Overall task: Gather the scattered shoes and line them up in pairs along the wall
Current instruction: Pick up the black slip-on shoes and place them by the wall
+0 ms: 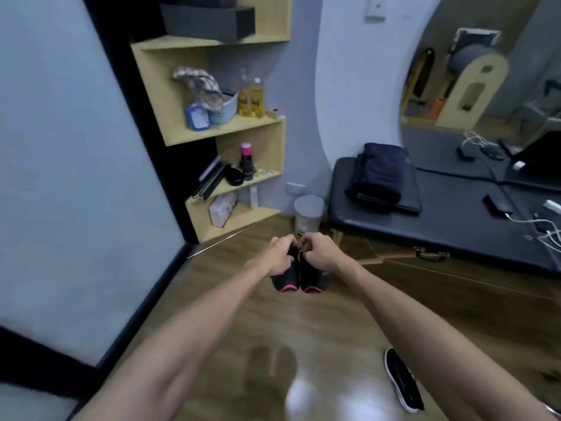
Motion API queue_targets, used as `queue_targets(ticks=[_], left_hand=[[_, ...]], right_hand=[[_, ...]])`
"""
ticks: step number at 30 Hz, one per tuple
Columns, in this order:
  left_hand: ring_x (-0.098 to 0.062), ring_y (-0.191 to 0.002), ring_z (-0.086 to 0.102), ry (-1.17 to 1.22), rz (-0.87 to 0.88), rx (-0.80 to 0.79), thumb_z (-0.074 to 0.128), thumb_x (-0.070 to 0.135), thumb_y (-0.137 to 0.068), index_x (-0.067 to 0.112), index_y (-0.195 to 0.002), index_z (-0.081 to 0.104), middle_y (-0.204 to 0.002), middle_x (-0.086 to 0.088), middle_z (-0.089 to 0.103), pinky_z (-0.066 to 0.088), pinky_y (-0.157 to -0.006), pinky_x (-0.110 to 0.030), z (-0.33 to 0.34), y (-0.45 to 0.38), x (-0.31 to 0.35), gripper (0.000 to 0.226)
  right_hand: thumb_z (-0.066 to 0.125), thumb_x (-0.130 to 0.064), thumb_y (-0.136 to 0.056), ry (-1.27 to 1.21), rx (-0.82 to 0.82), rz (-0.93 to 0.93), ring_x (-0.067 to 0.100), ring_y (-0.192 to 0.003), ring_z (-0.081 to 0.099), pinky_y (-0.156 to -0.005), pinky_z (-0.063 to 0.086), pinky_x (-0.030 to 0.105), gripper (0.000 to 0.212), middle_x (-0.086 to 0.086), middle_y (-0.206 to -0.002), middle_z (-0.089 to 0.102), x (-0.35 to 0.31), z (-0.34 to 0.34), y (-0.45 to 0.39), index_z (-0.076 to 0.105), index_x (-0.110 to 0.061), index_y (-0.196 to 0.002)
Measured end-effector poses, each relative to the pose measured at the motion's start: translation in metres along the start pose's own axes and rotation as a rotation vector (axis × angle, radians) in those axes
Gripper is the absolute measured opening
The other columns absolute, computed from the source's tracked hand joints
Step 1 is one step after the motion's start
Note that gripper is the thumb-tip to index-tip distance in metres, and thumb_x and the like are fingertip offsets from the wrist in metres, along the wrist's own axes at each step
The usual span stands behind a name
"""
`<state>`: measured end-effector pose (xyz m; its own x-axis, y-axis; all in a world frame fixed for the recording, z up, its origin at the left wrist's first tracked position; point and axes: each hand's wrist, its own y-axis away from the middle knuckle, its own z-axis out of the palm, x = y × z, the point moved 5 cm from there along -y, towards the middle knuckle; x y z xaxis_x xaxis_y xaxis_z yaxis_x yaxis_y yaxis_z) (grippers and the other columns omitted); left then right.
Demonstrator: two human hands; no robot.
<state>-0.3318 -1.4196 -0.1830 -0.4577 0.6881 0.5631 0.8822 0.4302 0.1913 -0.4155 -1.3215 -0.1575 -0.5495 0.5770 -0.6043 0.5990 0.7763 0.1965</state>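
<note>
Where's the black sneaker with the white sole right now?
In the head view, the black sneaker with the white sole lies on the wooden floor at the lower right, just beside the person's right forearm, well apart from the pair held up ahead.

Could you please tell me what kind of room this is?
Probably a massage or Pilates studio room: a padded black treatment table stands on the wood floor, yellow oil bottles stand on the corner shelf, and wooden exercise apparatus stands behind.
</note>
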Motion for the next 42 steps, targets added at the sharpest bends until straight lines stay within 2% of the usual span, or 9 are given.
queue_targets(ticks=[6,11,15,19,21,28,33,38,42], left_hand=[[-0.034,-0.092,0.065,0.031,-0.181,0.162,0.055,0.017,-0.083,0.030,-0.115,0.048,-0.116,-0.011,0.054,0.057,-0.073,-0.045,-0.034,0.054,-0.017,0.035],[-0.029,-0.105,0.060,0.090,-0.368,0.322,0.055,0.015,-0.082,0.025,-0.122,0.053,-0.119,-0.010,0.057,0.051,-0.087,-0.039,-0.046,0.117,-0.041,0.041],[-0.029,-0.108,0.060,0.120,-0.506,0.407,0.054,0.008,-0.083,0.017,-0.119,0.058,-0.118,-0.013,0.063,0.050,-0.092,-0.040,-0.056,0.195,-0.067,0.037],[-0.027,-0.089,0.066,0.171,-0.664,0.496,0.052,0.004,-0.084,0.015,-0.108,0.067,-0.106,-0.013,0.068,0.054,-0.074,-0.032,-0.069,0.295,-0.097,0.030],[-0.028,-0.075,0.066,0.183,-0.725,0.527,0.049,0.000,-0.083,0.014,-0.107,0.068,-0.099,-0.013,0.069,0.052,-0.061,-0.030,-0.071,0.349,-0.109,0.034],[-0.034,-0.069,0.069,0.199,-0.912,0.673,0.045,-0.003,-0.078,0.004,-0.102,0.065,-0.086,-0.023,0.069,0.057,-0.057,-0.037,-0.056,0.555,-0.144,0.032],[-0.030,-0.056,0.065,0.280,-1.036,0.787,0.049,0.002,-0.080,0.011,-0.101,0.066,-0.061,-0.005,0.059,0.059,-0.065,-0.042,-0.025,0.713,-0.169,0.029],[-0.033,-0.058,0.067,0.329,-1.183,0.866,0.047,-0.002,-0.077,0.008,-0.091,0.066,-0.080,-0.019,0.069,0.059,-0.056,-0.042,0.011,0.850,-0.180,0.026],[-0.025,-0.053,0.061,0.332,-1.326,0.949,0.049,0.000,-0.078,0.012,-0.084,0.063,-0.061,-0.006,0.060,0.052,-0.048,-0.032,0.037,0.943,-0.188,0.020]], right_hand=[[0.056,-0.008,-0.077,0.035,-0.113,-0.224,0.022,-0.094,0.058,-0.076,0.045,0.027,0.025,0.005,-0.102,0.064,-0.056,0.012,0.003,0.062,-0.017,-0.099],[0.061,-0.009,-0.080,-0.012,-0.260,-0.399,0.018,-0.077,0.055,-0.054,0.036,0.018,0.009,0.000,-0.079,0.060,-0.109,0.047,0.024,0.059,-0.013,-0.088],[0.064,-0.010,-0.082,0.027,-0.407,-0.522,0.019,-0.067,0.056,-0.051,0.043,0.021,0.009,0.004,-0.075,0.061,-0.164,0.088,0.061,0.058,-0.011,-0.089],[0.059,-0.002,-0.079,0.079,-0.565,-0.631,0.020,-0.054,0.054,-0.050,0.045,0.026,0.019,0.012,-0.073,0.061,-0.227,0.142,0.116,0.056,-0.012,-0.095],[0.055,0.001,-0.077,0.123,-0.646,-0.694,0.023,-0.051,0.055,-0.052,0.046,0.027,0.027,0.012,-0.070,0.061,-0.258,0.172,0.151,0.055,-0.012,-0.101],[0.052,0.004,-0.075,0.318,-0.846,-0.946,0.013,-0.042,0.057,-0.043,0.046,0.021,0.025,0.005,-0.064,0.059,-0.362,0.290,0.308,0.057,-0.010,-0.095],[0.058,0.000,-0.074,0.429,-0.950,-1.090,0.016,-0.045,0.059,-0.046,0.047,0.019,0.028,0.005,-0.067,0.062,-0.410,0.373,0.443,0.061,-0.016,-0.097],[0.055,0.003,-0.074,0.499,-1.082,-1.222,0.022,-0.052,0.062,-0.046,0.047,0.022,0.024,0.007,-0.068,0.060,-0.439,0.445,0.570,0.057,-0.012,-0.092],[0.057,0.001,-0.075,0.544,-1.168,-1.339,0.023,-0.054,0.063,-0.053,0.052,0.029,0.021,0.007,-0.072,0.062,-0.463,0.493,0.656,0.058,-0.012,-0.092]])
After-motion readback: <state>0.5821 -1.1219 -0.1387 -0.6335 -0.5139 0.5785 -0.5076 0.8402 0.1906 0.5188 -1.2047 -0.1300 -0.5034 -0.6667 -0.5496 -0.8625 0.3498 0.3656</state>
